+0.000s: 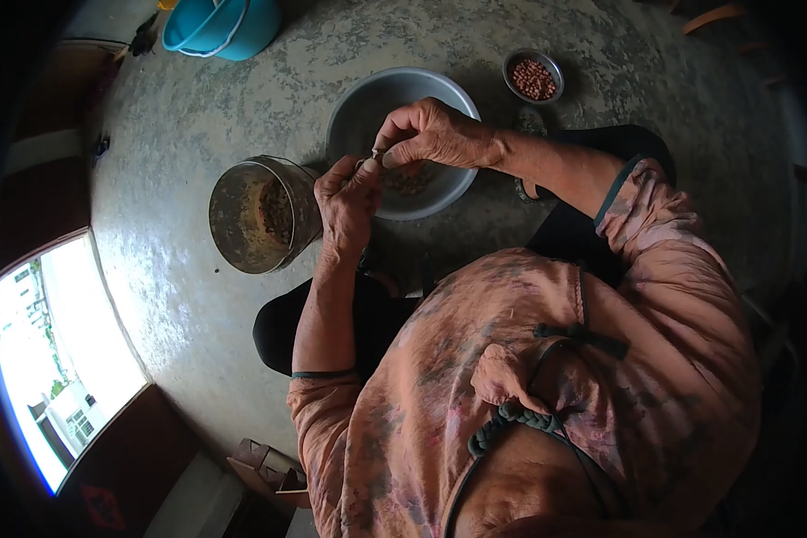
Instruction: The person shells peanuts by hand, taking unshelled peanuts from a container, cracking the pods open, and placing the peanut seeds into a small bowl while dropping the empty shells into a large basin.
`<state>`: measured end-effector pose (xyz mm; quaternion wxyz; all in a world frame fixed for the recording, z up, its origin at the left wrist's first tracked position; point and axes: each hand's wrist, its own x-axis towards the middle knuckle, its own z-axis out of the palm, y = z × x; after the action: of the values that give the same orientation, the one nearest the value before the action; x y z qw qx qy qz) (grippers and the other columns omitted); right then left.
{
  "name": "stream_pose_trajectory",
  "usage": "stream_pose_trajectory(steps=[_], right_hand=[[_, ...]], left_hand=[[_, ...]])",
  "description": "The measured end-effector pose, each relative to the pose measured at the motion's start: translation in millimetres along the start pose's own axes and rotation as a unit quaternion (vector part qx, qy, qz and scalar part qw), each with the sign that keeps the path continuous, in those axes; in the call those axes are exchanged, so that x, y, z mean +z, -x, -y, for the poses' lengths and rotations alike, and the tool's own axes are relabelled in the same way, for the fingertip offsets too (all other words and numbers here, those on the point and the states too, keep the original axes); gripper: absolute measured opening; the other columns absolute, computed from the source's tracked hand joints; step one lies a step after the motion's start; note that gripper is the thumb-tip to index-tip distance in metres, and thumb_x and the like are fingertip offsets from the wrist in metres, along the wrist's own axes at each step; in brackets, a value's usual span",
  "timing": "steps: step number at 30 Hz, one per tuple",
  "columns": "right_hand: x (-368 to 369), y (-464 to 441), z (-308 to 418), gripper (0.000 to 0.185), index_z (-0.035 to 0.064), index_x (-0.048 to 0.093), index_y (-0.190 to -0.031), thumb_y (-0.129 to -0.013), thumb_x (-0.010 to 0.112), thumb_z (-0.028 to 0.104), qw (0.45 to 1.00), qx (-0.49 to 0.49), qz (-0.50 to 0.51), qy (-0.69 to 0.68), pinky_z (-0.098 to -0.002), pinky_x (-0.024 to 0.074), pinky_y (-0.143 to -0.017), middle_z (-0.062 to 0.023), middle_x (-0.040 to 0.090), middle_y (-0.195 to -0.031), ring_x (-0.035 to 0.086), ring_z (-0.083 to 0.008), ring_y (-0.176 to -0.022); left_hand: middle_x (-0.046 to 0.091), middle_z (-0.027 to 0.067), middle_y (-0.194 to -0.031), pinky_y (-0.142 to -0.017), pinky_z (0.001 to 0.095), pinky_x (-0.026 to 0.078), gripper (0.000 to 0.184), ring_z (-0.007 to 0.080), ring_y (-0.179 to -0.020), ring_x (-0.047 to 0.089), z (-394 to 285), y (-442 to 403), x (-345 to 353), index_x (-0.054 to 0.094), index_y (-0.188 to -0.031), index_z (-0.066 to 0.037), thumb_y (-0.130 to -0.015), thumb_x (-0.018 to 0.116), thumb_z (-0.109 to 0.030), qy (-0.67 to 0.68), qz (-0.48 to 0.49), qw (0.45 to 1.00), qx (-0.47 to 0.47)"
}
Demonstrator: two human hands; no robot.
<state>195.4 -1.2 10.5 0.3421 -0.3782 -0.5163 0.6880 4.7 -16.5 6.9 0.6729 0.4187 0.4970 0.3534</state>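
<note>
Over the large metal basin (465,184), my left hand (345,199) and my right hand (439,134) meet fingertip to fingertip. Both are closed in a pinch on a small pale peanut (377,153), mostly covered by the fingers. Below my hands, a small heap of brownish peanuts (405,182) lies in the basin, partly hidden by my right hand. Left of my left hand, a worn metal bucket (233,220) leans toward me, with brownish shell-like pieces (276,213) inside. A small metal bowl (560,76) of reddish peanut kernels (533,80) sits beyond my right forearm.
A turquoise plastic bucket (251,31) with a handle stands on the concrete floor (332,45) at the upper left. My dark-trousered legs flank the basin. A bright doorway (72,359) opens at the left. Part of a wooden piece (713,18) shows at the upper right.
</note>
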Motion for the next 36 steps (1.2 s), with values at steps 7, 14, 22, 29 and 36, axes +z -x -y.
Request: stream_pose_trajectory(steps=[7,14,22,29,36], right_hand=[[1.5,-4.7,-6.1,0.020,-0.0012,0.061,-0.094,-0.075,0.066,0.003,0.996,0.028,-0.007,-0.083,-0.0246,0.0532,-0.067,-0.0055,0.062,-0.083,0.061,-0.0117,-0.072],[-3.7,-3.7,-14.5,0.020,-0.0019,0.058,-0.095,-0.075,0.059,-0.002,0.994,0.036,-0.013,-0.099,-0.0278,0.0543,-0.071,-0.0069,0.062,-0.089,0.063,-0.0147,-0.080],[0.9,-2.5,-15.0,0.022,-0.0015,0.054,-0.100,-0.078,0.059,0.001,0.997,-0.013,-0.065,-0.050,-0.0275,0.0539,-0.071,-0.0075,0.061,-0.091,0.061,-0.0143,-0.081],[-5.6,-5.3,-25.7,0.020,0.0010,0.052,-0.106,-0.086,0.052,0.006,0.955,0.110,-0.070,-0.266,-0.0324,0.0517,-0.084,-0.0075,0.058,-0.100,0.059,-0.0172,-0.094],[-4.2,-4.7,-24.1,0.019,0.0003,0.053,-0.104,-0.087,0.054,0.007,0.924,0.126,-0.057,-0.358,-0.0322,0.0525,-0.082,-0.0089,0.059,-0.100,0.060,-0.0186,-0.093]], left_hand=[[0.051,0.0001,-0.062,-0.042,0.0189,0.030,0.017,0.0057,-0.046,0.041,5.0,-3.0,4.9,0.058,-0.077,-0.004,-0.085,0.060,-0.019,0.004,-0.021,1.000,0.004],[0.051,0.0004,-0.061,-0.041,0.0190,0.031,0.020,0.0062,-0.047,0.042,-0.3,-7.5,8.6,0.058,-0.077,-0.004,-0.086,0.059,-0.022,0.010,-0.004,1.000,-0.015],[0.051,-0.0014,-0.061,-0.043,0.0203,0.032,0.023,0.0056,-0.049,0.044,2.9,-16.5,6.9,0.057,-0.072,-0.006,-0.084,0.062,-0.024,0.035,-0.014,0.999,-0.027],[0.062,0.0087,-0.074,-0.060,0.0270,0.044,0.017,0.0142,-0.064,0.058,3.7,-17.9,14.3,0.066,-0.084,-0.003,-0.078,0.066,-0.018,-0.372,-0.089,0.898,0.216],[0.064,0.0095,-0.079,-0.067,0.0289,0.046,0.017,0.0174,-0.073,0.062,6.0,-19.0,14.4,0.068,-0.089,-0.004,-0.075,0.068,-0.014,-0.380,-0.091,0.889,0.238]])
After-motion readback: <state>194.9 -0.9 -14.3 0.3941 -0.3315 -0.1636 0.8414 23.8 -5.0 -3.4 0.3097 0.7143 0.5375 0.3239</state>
